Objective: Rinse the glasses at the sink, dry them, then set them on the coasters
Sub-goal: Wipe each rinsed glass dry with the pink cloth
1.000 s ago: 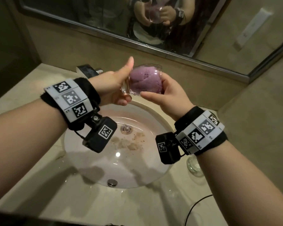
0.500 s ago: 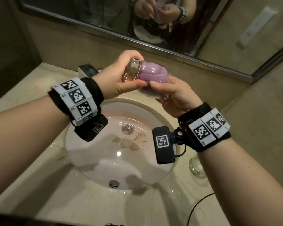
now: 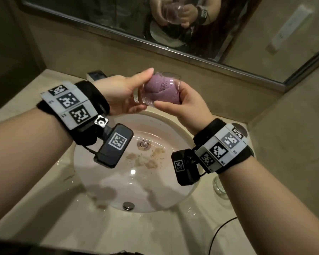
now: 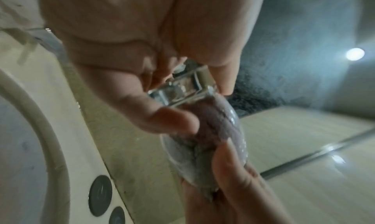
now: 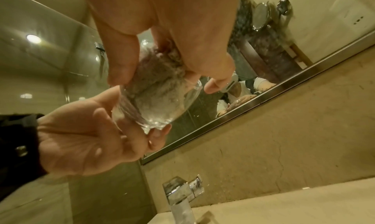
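Between both hands: clear rounded drinking glass (image 3: 156,89), purple cloth (image 3: 161,91) stuffed inside; left hand (image 3: 122,96) grips its base, right hand (image 3: 182,105) pinches the cloth; likely slippery, fragile.

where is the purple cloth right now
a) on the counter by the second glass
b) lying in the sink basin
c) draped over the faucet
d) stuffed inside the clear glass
d: the purple cloth fills the clear glass, which the left hand grips by its base while the right hand holds the rim end.
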`<action>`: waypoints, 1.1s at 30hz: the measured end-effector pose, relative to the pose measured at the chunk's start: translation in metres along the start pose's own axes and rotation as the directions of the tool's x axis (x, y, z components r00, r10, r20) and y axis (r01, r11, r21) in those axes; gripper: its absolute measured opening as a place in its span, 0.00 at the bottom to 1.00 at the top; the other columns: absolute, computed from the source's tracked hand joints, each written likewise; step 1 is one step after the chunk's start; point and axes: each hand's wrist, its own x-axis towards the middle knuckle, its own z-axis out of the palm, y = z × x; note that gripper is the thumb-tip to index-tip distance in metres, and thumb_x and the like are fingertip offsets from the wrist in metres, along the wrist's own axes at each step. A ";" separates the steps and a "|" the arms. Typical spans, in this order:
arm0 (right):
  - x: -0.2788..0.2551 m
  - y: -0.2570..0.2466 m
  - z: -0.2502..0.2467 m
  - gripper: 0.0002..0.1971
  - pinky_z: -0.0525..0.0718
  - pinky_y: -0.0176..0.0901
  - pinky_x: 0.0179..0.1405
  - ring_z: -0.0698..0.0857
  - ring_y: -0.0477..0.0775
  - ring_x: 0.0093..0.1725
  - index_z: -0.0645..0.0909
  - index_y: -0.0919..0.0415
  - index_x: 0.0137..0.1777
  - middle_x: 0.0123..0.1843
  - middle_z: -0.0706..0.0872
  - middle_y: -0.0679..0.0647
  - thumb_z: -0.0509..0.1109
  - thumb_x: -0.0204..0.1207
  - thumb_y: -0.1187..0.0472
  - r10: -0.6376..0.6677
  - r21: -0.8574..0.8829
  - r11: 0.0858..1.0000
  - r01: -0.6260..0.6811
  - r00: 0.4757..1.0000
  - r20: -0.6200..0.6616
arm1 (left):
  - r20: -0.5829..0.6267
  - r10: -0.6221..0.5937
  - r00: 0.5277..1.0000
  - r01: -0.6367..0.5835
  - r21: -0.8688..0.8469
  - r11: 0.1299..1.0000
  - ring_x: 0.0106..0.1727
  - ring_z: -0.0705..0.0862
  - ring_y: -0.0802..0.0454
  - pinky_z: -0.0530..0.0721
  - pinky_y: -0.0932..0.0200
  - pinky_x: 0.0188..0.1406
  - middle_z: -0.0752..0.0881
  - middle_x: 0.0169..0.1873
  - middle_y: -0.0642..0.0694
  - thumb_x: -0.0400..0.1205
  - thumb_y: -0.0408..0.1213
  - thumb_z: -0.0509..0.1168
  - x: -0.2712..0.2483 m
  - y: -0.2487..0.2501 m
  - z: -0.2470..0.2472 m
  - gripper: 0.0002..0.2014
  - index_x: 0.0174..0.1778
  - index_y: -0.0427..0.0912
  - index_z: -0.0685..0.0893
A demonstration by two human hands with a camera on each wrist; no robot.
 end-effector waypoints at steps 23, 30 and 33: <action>-0.029 -0.013 -0.058 0.28 0.87 0.49 0.53 0.87 0.59 0.53 0.80 0.62 0.60 0.54 0.88 0.59 0.77 0.61 0.51 0.261 0.080 0.960 -0.269 0.960 0.097 | -0.021 0.222 0.975 -0.223 -0.097 0.970 0.36 0.80 0.52 0.82 0.67 0.24 0.78 0.47 0.44 0.72 0.51 0.64 -0.014 -0.034 0.001 0.19 0.53 0.43 0.76; 0.003 -0.023 -0.031 0.21 0.86 0.44 0.48 0.84 0.52 0.56 0.70 0.56 0.72 0.59 0.81 0.52 0.64 0.82 0.51 0.160 0.074 0.987 -0.143 0.898 -0.409 | -0.180 0.151 0.972 -0.179 -0.153 0.972 0.27 0.81 0.53 0.75 0.64 0.18 0.79 0.49 0.41 0.76 0.56 0.63 -0.002 -0.029 -0.006 0.24 0.57 0.40 0.72; 0.016 -0.019 0.003 0.19 0.85 0.53 0.60 0.84 0.53 0.59 0.67 0.55 0.71 0.60 0.80 0.51 0.63 0.82 0.54 0.083 0.076 0.995 -0.062 0.946 -0.313 | -0.224 0.162 0.961 -0.193 -0.126 0.973 0.28 0.79 0.52 0.74 0.64 0.18 0.81 0.49 0.40 0.81 0.51 0.61 0.001 -0.032 0.002 0.23 0.61 0.36 0.69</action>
